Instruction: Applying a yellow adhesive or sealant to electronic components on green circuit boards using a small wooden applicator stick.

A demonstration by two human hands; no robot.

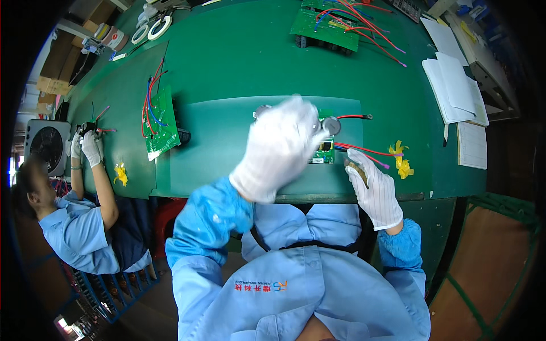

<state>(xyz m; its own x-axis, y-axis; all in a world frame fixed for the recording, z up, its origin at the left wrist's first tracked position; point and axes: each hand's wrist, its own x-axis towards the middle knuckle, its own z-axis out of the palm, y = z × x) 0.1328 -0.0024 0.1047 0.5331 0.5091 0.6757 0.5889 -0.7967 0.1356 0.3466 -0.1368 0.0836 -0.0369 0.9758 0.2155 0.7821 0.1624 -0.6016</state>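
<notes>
On the translucent mat in front of me lies a green circuit board (pixel 325 159) with round grey capacitors and red and blue leads on its right side. My left hand (pixel 278 149), white-gloved, reaches over the board and covers much of it. Its fingers are curled and smeared by motion, so what they hold cannot be made out. To the right of the board, my gloved right hand (pixel 375 190) is closed round a small brownish object (pixel 356 172) with a greyish tip; its kind is unclear.
Yellow tape pieces (pixel 402 161) lie right of the board. More wired boards stand left (pixel 161 122) and at the far side (pixel 325 31). Papers (pixel 452 91) lie at the right edge, tape rolls (pixel 160 27) far left. A co-worker (pixel 79 216) handles a part at left.
</notes>
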